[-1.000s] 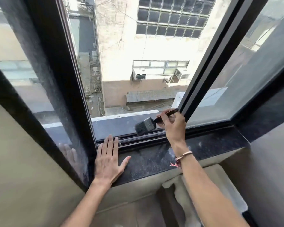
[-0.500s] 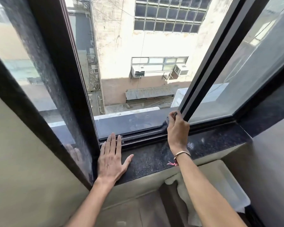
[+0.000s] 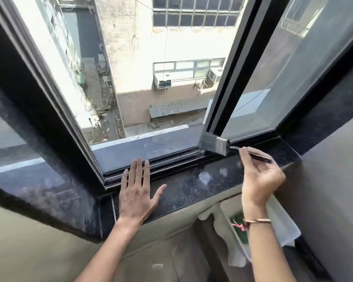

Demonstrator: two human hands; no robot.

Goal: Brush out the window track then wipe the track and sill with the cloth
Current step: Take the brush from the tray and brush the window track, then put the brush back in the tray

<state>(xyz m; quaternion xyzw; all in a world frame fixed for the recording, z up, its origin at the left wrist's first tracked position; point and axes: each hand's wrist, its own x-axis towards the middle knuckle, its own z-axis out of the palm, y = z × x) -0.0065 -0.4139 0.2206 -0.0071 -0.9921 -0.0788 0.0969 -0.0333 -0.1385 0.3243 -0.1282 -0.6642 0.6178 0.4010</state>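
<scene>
My right hand (image 3: 260, 176) holds a black-bristled paintbrush (image 3: 216, 144) by its dark handle. The bristles press into the right end of the window track (image 3: 171, 159), at the foot of the sliding sash frame (image 3: 228, 82). My left hand (image 3: 138, 189) lies flat with fingers spread on the dark speckled stone sill (image 3: 202, 180), fingertips reaching the track's rails. A white cloth (image 3: 281, 224) hangs below the sill, under my right wrist, partly hidden by my arm.
The window stands open with a long drop to an alley and a pale building outside. A dark outer ledge (image 3: 143, 147) runs beyond the track. The fixed pane and frame (image 3: 35, 94) rise at left. A pale basin-like object (image 3: 228, 220) sits below the sill.
My right hand has drawn back to the right and turned, so the brush head now shows, pointing left into the track's right end. My left hand stays flat on the sill.
</scene>
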